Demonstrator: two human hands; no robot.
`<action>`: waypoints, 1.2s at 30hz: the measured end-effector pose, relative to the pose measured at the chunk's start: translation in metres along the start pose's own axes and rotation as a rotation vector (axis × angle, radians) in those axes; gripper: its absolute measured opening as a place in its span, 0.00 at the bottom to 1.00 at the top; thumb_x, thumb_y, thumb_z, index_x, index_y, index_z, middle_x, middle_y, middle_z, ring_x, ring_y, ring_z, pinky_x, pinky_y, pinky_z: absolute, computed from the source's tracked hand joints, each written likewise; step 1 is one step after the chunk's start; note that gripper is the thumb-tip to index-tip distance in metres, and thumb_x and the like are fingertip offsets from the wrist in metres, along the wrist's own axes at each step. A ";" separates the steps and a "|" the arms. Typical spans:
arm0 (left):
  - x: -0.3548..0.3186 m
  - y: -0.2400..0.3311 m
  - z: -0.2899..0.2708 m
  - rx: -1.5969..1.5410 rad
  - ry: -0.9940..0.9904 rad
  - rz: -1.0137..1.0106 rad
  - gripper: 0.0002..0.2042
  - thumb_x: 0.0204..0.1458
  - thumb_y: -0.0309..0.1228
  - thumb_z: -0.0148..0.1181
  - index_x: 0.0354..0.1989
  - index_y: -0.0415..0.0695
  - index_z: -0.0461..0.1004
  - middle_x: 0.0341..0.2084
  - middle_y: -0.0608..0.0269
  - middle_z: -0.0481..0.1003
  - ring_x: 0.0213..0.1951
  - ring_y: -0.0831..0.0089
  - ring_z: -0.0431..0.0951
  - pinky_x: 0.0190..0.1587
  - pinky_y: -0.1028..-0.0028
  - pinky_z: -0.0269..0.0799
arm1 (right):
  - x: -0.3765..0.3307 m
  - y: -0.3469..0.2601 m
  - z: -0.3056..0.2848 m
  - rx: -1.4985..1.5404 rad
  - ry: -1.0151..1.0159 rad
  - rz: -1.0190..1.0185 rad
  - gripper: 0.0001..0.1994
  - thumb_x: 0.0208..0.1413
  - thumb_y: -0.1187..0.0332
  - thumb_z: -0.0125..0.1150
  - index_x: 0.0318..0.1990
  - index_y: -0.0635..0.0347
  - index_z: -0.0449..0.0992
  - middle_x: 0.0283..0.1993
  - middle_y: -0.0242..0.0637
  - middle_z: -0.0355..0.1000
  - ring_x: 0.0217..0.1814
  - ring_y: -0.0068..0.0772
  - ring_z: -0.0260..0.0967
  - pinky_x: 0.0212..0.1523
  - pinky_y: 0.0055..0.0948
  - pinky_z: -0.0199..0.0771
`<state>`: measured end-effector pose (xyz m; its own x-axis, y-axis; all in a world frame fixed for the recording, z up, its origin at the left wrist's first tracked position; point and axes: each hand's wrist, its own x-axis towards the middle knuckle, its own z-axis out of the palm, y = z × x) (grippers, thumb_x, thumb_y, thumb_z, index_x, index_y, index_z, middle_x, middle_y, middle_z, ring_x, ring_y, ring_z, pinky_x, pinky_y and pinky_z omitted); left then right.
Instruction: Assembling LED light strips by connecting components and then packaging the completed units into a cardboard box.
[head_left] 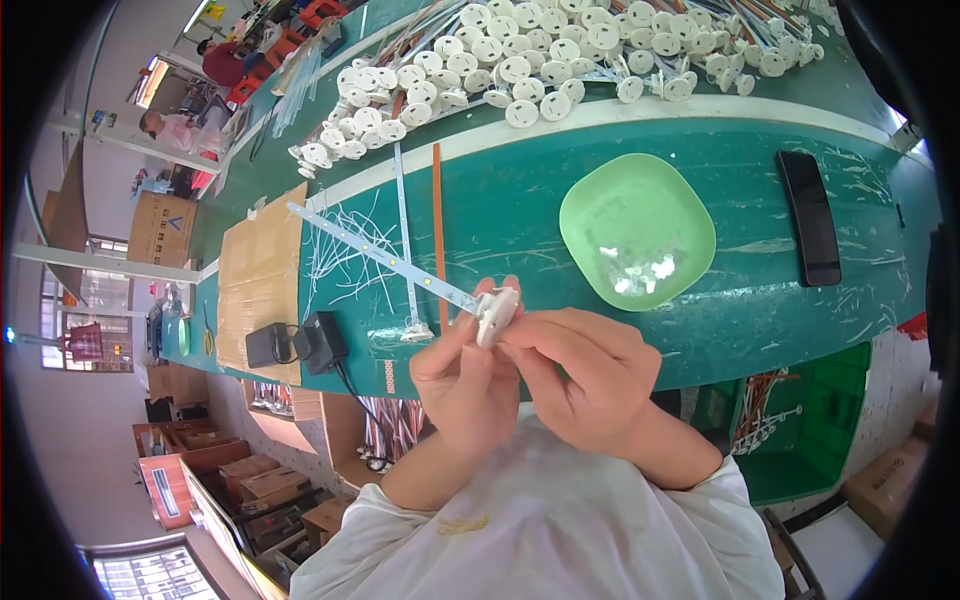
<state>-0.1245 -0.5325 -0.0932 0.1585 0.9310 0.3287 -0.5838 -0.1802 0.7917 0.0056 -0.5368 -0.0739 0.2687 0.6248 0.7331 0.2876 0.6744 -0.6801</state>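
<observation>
A slim LED strip (380,257) with yellow-white chips points up and to the left from a white round cap (497,316) at its near end. My left hand (462,388) is closed around the cap, with thumb and fingers on both sides of it. Against the cap's right edge, my right hand (592,378) is closed in a pinch; whatever lies between its fingertips is hidden. Just beyond my left hand, a second LED strip (404,225) with a white cap lies on the green table, beside a narrow brown strip (438,215).
Many white round caps on strips (530,65) are heaped at the back. A light green bowl (582,195) holds small clear pieces, left of a black phone (811,222). Cut white wires (345,245), cardboard (245,270) and black power adapters (322,343) lie left. A green crate (835,430) stands below right.
</observation>
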 end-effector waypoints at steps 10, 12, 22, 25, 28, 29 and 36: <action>0.024 0.044 -0.025 1.218 -0.330 0.081 0.11 0.51 0.23 0.62 0.43 0.40 0.78 0.37 0.56 0.81 0.36 0.68 0.82 0.34 0.74 0.76 | 0.046 -0.004 -0.048 -0.097 -0.290 0.065 0.02 0.46 0.80 0.66 0.28 0.65 0.79 0.28 0.41 0.78 0.25 0.37 0.77 0.26 0.27 0.75; 0.030 0.043 -0.041 1.353 -0.444 0.154 0.09 0.49 0.24 0.62 0.40 0.42 0.78 0.32 0.59 0.79 0.32 0.67 0.81 0.32 0.72 0.75 | 0.081 0.016 -0.056 -0.297 -0.308 0.010 0.02 0.47 0.77 0.67 0.27 0.64 0.79 0.28 0.41 0.78 0.26 0.37 0.76 0.28 0.28 0.75; 0.036 0.057 -0.047 1.743 -0.547 0.172 0.11 0.43 0.34 0.69 0.34 0.45 0.77 0.31 0.61 0.73 0.29 0.64 0.73 0.29 0.67 0.71 | 0.282 0.232 0.024 -0.576 -0.434 -0.107 0.12 0.44 0.64 0.70 0.38 0.54 0.82 0.44 0.45 0.76 0.49 0.50 0.72 0.54 0.44 0.70; 0.032 0.063 -0.052 1.666 -0.443 0.177 0.12 0.43 0.32 0.70 0.37 0.45 0.79 0.31 0.60 0.73 0.29 0.64 0.74 0.29 0.68 0.71 | 0.274 0.243 0.069 -0.980 -0.480 -0.182 0.13 0.43 0.63 0.71 0.39 0.46 0.83 0.56 0.47 0.70 0.59 0.57 0.64 0.58 0.49 0.67; 0.030 0.063 -0.054 1.543 -0.375 0.243 0.12 0.43 0.31 0.71 0.37 0.44 0.79 0.31 0.60 0.73 0.30 0.64 0.75 0.30 0.68 0.71 | 0.284 0.239 0.086 -1.026 -0.767 -0.080 0.13 0.47 0.65 0.66 0.42 0.40 0.83 0.60 0.48 0.65 0.65 0.57 0.59 0.60 0.51 0.67; 0.029 0.062 -0.052 1.486 -0.357 0.253 0.12 0.43 0.30 0.71 0.37 0.44 0.80 0.31 0.59 0.74 0.31 0.63 0.75 0.30 0.69 0.71 | 0.289 0.243 0.087 -1.086 -0.948 -0.062 0.14 0.49 0.68 0.64 0.44 0.40 0.83 0.57 0.47 0.67 0.65 0.49 0.61 0.60 0.49 0.69; 0.015 0.067 -0.036 1.254 -0.365 0.341 0.07 0.41 0.25 0.69 0.31 0.42 0.80 0.25 0.61 0.76 0.23 0.66 0.75 0.24 0.71 0.68 | 0.323 0.182 0.046 -0.989 -0.912 -0.148 0.08 0.49 0.65 0.65 0.35 0.55 0.83 0.39 0.41 0.80 0.40 0.43 0.78 0.45 0.37 0.77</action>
<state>-0.1901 -0.5193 -0.0544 0.4681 0.6804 0.5638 0.4478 -0.7327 0.5124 0.1026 -0.1943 0.0389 -0.4116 0.8687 0.2756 0.8998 0.4353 -0.0284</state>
